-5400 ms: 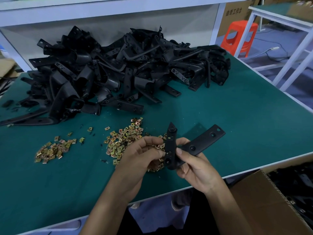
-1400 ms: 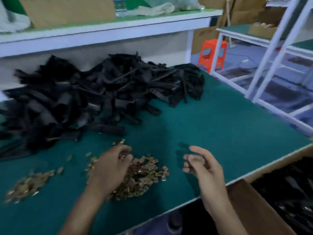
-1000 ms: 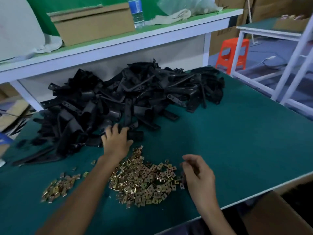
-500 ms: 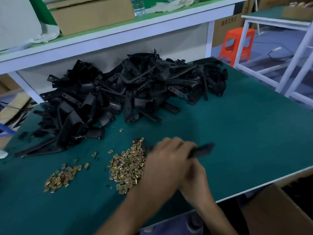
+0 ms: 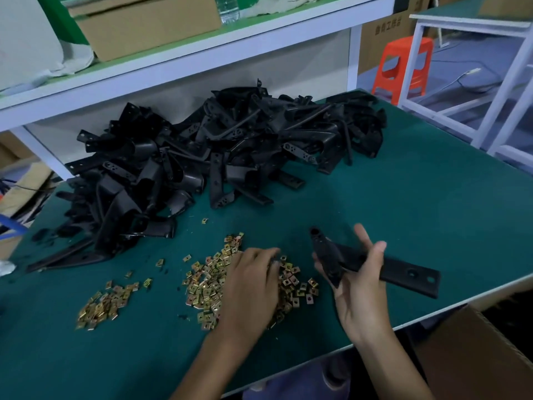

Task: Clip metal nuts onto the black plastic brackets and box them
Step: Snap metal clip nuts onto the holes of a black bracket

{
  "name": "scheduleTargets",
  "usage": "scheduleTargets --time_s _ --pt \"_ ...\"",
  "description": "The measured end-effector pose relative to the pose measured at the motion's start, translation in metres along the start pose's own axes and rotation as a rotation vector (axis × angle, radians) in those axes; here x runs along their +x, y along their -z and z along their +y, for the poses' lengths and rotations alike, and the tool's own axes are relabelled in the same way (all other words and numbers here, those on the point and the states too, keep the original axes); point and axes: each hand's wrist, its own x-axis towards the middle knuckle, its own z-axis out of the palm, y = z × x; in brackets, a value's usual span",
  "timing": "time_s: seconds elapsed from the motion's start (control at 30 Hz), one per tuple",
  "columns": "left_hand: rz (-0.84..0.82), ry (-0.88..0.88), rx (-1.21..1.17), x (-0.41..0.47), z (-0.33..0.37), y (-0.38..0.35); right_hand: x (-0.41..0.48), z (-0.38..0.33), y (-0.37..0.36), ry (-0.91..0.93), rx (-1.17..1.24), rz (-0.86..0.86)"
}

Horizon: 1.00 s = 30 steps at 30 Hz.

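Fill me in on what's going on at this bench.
A person is fitting nuts to brackets. The right hand holds one black bracket just above the green table. The left hand rests palm-down on the larger pile of metal nuts, apparently picking one; whether it has one is hidden. No nut shows on the held bracket. A heap of brackets waits at the back, and a cardboard box sits below the table's near edge.
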Motion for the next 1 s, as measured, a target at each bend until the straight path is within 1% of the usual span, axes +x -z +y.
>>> scheduleTargets --time_s 0.03,0.07,0.1,0.17,0.27,0.37,0.43,0.5,0.57,0.63,0.7,0.83,0.93,1.0 --pt "-0.042 0.022 0.096 0.004 -0.011 -0.007 -0.003 -0.002 -0.001 0.003 -0.033 -0.057" --pt "-0.065 0.014 0.129 0.006 -0.015 -0.013 0.0 0.001 -0.001 -0.017 -0.034 -0.041" --pt "-0.086 -0.008 0.14 0.008 -0.015 -0.016 0.002 0.002 0.0 -0.017 0.007 -0.015" --pt "-0.087 -0.056 0.146 0.016 -0.015 -0.02 0.002 -0.006 0.005 -0.042 0.002 -0.02" --pt "-0.098 -0.085 0.173 0.027 -0.013 -0.024 -0.001 -0.001 0.0 -0.062 -0.001 -0.084" --pt "-0.095 -0.068 0.142 0.032 -0.015 -0.025 0.0 -0.001 0.004 -0.057 -0.023 -0.121" --pt "-0.091 -0.065 0.089 0.032 -0.019 -0.024 -0.003 -0.002 0.004 -0.064 -0.031 -0.177" --pt "-0.061 -0.078 0.044 0.031 -0.022 -0.023 -0.003 0.0 0.005 -0.094 -0.021 -0.197" --pt "-0.026 -0.089 0.06 0.033 -0.025 -0.024 -0.002 -0.001 0.005 -0.139 0.026 -0.241" --pt "-0.048 -0.072 0.12 0.037 -0.028 -0.026 -0.003 0.0 0.006 -0.183 0.045 -0.274" --pt "-0.105 -0.028 0.125 0.042 -0.031 -0.027 -0.004 -0.002 0.005 -0.208 0.068 -0.276" --pt "-0.233 0.066 0.032 0.046 -0.03 -0.021 -0.006 -0.003 0.006 -0.236 0.105 -0.296" --pt "-0.168 0.084 -0.092 0.038 -0.022 -0.009 -0.007 -0.003 0.005 -0.25 0.114 -0.322" --pt "-0.124 0.167 -0.312 0.025 -0.013 0.002 -0.007 -0.002 0.005 -0.267 0.151 -0.326"
